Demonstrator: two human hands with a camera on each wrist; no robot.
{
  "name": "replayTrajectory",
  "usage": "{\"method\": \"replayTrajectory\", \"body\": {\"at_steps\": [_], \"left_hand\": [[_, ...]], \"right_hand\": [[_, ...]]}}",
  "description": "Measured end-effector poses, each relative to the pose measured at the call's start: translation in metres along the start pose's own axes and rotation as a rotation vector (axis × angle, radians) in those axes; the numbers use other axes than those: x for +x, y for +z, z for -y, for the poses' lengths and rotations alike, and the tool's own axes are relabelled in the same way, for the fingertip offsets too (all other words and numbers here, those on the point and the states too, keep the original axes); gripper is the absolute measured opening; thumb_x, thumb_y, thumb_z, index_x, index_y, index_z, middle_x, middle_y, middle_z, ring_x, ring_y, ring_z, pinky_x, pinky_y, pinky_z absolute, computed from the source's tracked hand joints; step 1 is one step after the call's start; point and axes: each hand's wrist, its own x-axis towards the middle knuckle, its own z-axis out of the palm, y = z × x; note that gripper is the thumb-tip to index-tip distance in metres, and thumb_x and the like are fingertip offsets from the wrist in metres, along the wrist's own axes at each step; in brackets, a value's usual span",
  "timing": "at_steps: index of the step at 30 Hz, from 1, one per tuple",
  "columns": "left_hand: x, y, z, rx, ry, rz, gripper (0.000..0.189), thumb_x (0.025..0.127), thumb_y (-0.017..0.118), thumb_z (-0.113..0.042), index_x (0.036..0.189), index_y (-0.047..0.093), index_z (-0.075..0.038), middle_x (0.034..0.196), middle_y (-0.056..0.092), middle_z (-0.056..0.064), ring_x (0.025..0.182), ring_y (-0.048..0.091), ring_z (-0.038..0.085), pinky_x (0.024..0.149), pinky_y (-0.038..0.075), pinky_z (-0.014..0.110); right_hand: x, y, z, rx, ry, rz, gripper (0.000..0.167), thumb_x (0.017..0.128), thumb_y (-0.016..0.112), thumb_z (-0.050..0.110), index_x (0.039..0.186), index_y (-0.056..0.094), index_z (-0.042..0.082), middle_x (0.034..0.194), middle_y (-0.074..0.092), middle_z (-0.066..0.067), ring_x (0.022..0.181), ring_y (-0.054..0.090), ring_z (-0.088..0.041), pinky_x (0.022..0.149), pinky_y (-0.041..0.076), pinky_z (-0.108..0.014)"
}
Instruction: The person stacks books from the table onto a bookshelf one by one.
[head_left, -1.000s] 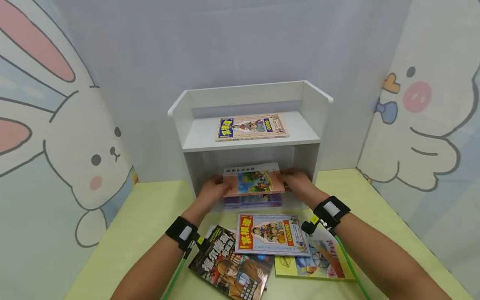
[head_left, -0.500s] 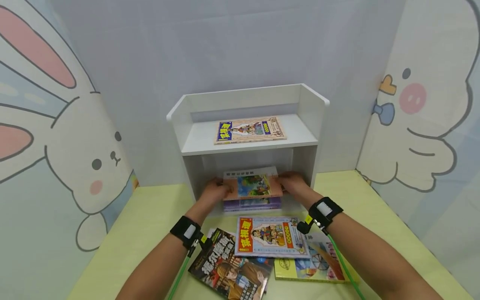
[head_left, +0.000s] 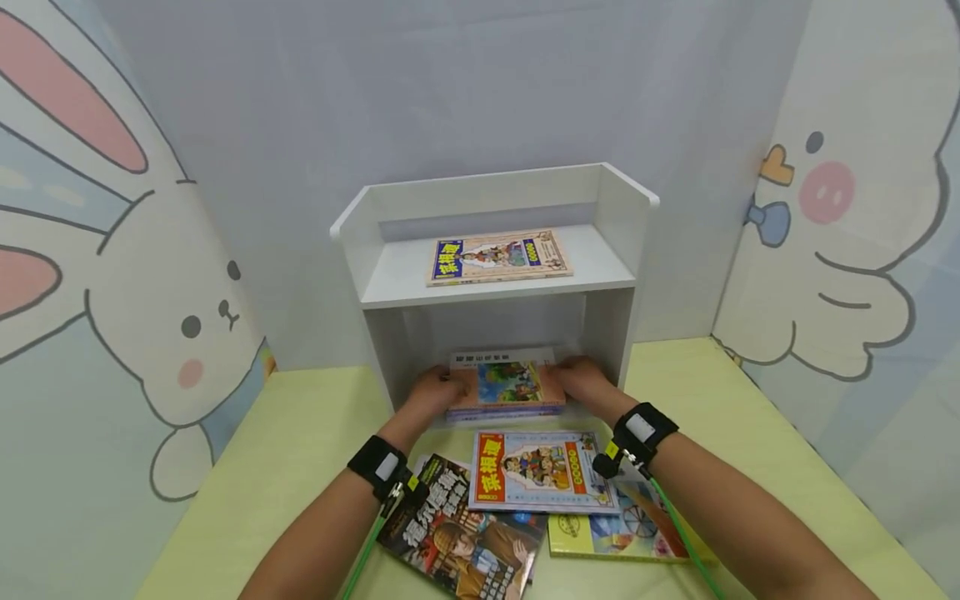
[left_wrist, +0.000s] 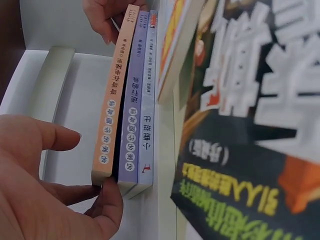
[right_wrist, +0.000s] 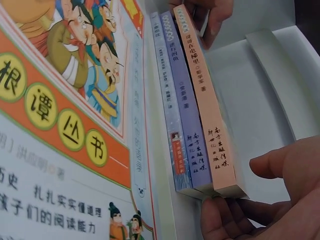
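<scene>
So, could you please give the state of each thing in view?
White bookshelf: upright
Blue-titled book: closed, on its upper level
Orange book: closed, held at both ends
Left hand: gripping its left end
Right hand: gripping its right end
Purple book: closed, under the orange one
Pale blue book: closed, under the purple one
Red-titled book: closed, overlapping two others
Black book: closed, partly covered
Yellow book: closed, partly covered

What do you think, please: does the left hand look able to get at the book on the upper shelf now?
Probably not right now: the left hand grips the orange book below the upper shelf, though the upper book lies uncovered behind an open front.
</scene>
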Motion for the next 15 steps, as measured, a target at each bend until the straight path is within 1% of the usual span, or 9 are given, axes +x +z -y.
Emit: {"method": "replayTrajectory", "body": {"at_steps": [1, 2, 4, 5, 6, 8, 10, 14, 15], "left_hand": [[-0.0004, -0.0003, -0.0009, 0.0, 0.004, 0.004, 0.057, 0.098, 0.073, -0.019, 0.147, 0.06, 0.007, 0.135, 0.065, 0.029, 0.101, 0.059, 0.031, 0.083, 0.047, 0.043], [-0.0005, -0.0007, -0.0017, 0.003, 0.005, 0.007, 0.049, 0.098, 0.072, -0.019, 0.139, 0.063, 0.006, 0.126, 0.067, 0.026, 0.097, 0.058, 0.029, 0.08, 0.045, 0.042], [-0.0006, -0.0015, -0.003, -0.006, 0.003, 0.018, 0.034, 0.1, 0.071, -0.018, 0.126, 0.065, 0.004, 0.111, 0.067, 0.02, 0.088, 0.055, 0.027, 0.076, 0.041, 0.042], [-0.0006, -0.0017, -0.0034, -0.005, 0.0, 0.018, 0.031, 0.1, 0.07, -0.018, 0.123, 0.065, 0.002, 0.108, 0.067, 0.017, 0.086, 0.055, 0.025, 0.074, 0.041, 0.041], [-0.0005, -0.0021, -0.0037, -0.011, -0.007, 0.025, 0.027, 0.101, 0.069, -0.018, 0.118, 0.064, 0.002, 0.103, 0.065, 0.015, 0.084, 0.052, 0.025, 0.073, 0.04, 0.041], [0.0003, -0.0021, -0.0041, -0.009, -0.007, 0.024, 0.028, 0.101, 0.069, -0.019, 0.12, 0.064, 0.002, 0.1, 0.064, 0.011, 0.083, 0.053, 0.023, 0.073, 0.041, 0.039], [0.0014, -0.0019, -0.0039, -0.01, -0.007, 0.025, 0.029, 0.1, 0.068, -0.019, 0.12, 0.063, 0.002, 0.097, 0.059, 0.01, 0.081, 0.049, 0.022, 0.073, 0.039, 0.039], [0.0041, -0.0016, -0.001, -0.005, -0.008, 0.029, 0.026, 0.098, 0.066, -0.019, 0.115, 0.058, -0.001, 0.092, 0.05, 0.01, 0.078, 0.043, 0.024, 0.073, 0.036, 0.042], [0.0042, -0.0016, -0.0004, -0.008, -0.01, 0.034, 0.027, 0.099, 0.066, -0.019, 0.116, 0.057, -0.001, 0.092, 0.049, 0.011, 0.079, 0.042, 0.024, 0.074, 0.035, 0.043]], "right_hand": [[-0.0004, 0.0, 0.0004, -0.003, -0.005, 0.005, 0.034, 0.107, 0.069, 0.025, 0.103, 0.075, -0.008, 0.089, 0.066, -0.012, 0.08, 0.057, -0.025, 0.068, 0.044, -0.034], [-0.0007, 0.0, 0.0007, 0.003, -0.01, 0.012, 0.035, 0.108, 0.069, 0.026, 0.105, 0.075, -0.008, 0.09, 0.067, -0.012, 0.08, 0.058, -0.025, 0.068, 0.045, -0.034], [-0.0008, -0.0003, 0.0013, 0.016, -0.015, 0.03, 0.036, 0.109, 0.068, 0.027, 0.101, 0.074, -0.007, 0.085, 0.065, -0.011, 0.077, 0.056, -0.025, 0.066, 0.043, -0.036], [-0.0009, -0.0005, 0.0016, 0.023, -0.017, 0.039, 0.036, 0.109, 0.068, 0.028, 0.098, 0.073, -0.006, 0.081, 0.063, -0.009, 0.074, 0.055, -0.025, 0.065, 0.042, -0.036], [-0.0012, -0.0008, 0.0019, 0.031, -0.019, 0.044, 0.037, 0.109, 0.069, 0.029, 0.096, 0.073, -0.005, 0.079, 0.061, -0.007, 0.073, 0.055, -0.024, 0.064, 0.042, -0.037], [-0.0017, -0.0014, 0.0029, 0.046, -0.019, 0.059, 0.038, 0.109, 0.07, 0.031, 0.094, 0.073, -0.004, 0.076, 0.06, -0.005, 0.071, 0.054, -0.023, 0.064, 0.041, -0.038], [-0.0024, -0.0022, 0.0037, 0.053, -0.018, 0.068, 0.038, 0.109, 0.07, 0.031, 0.093, 0.074, -0.003, 0.075, 0.06, -0.005, 0.071, 0.055, -0.023, 0.064, 0.041, -0.038], [-0.003, -0.0022, 0.0039, 0.049, -0.013, 0.076, 0.039, 0.109, 0.069, 0.032, 0.094, 0.074, -0.004, 0.075, 0.06, -0.006, 0.071, 0.056, -0.023, 0.063, 0.041, -0.037], [-0.0028, -0.002, 0.0034, 0.045, -0.012, 0.077, 0.038, 0.109, 0.068, 0.031, 0.095, 0.074, -0.004, 0.076, 0.06, -0.006, 0.071, 0.056, -0.023, 0.063, 0.041, -0.037]]}}
